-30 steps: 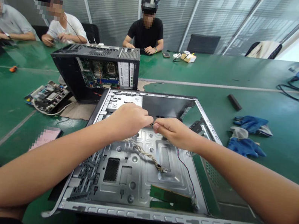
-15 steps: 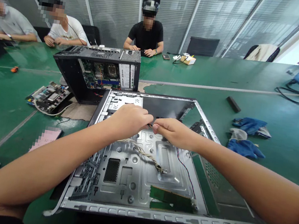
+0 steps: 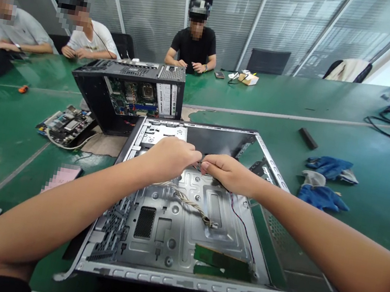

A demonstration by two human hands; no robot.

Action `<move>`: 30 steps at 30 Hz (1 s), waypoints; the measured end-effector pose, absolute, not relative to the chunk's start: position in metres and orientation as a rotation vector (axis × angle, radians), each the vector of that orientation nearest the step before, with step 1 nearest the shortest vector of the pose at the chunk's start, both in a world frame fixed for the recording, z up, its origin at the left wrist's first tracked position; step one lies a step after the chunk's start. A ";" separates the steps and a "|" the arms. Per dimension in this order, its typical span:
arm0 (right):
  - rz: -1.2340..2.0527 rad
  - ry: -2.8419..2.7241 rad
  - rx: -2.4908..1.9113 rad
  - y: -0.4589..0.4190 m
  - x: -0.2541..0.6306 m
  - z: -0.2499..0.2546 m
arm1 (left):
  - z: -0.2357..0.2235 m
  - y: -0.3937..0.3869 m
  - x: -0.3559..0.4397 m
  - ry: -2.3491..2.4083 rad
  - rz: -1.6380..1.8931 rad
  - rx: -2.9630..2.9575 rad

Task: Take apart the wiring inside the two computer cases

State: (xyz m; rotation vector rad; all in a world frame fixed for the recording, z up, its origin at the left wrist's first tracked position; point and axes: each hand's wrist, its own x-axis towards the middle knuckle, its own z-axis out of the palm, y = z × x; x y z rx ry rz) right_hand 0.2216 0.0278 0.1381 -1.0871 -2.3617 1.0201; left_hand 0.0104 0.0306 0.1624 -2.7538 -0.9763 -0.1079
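The open case (image 3: 165, 279) looks partly stripped, with green boards (image 3: 218, 257) and twisted wires (image 3: 193, 204) inside; over it, the left hand (image 3: 172, 161) and right hand (image 3: 231, 173) pinch a thin, mostly hidden piece (image 3: 197, 166).

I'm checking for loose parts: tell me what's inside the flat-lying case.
The case holds twisted beige cables, a thin dark cable and green boards. The left hand and right hand hide part of it; what lies behind them can't be seen.

Twisted cables (image 3: 193, 203) and memory sticks (image 3: 223, 259) inside the open case (image 3: 154, 275), gloves (image 3: 326, 188) to its right.
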 end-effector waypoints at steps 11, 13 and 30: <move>0.934 -2.365 -1.133 0.031 0.222 0.137 | 0.170 0.026 0.012 -1.088 -0.228 -2.798; 0.937 -2.371 -1.126 0.031 0.222 0.136 | 0.170 0.026 0.013 -1.096 -0.223 -2.793; 0.903 -2.374 -1.157 0.029 0.220 0.138 | 0.167 0.029 0.014 -1.125 -0.191 -2.806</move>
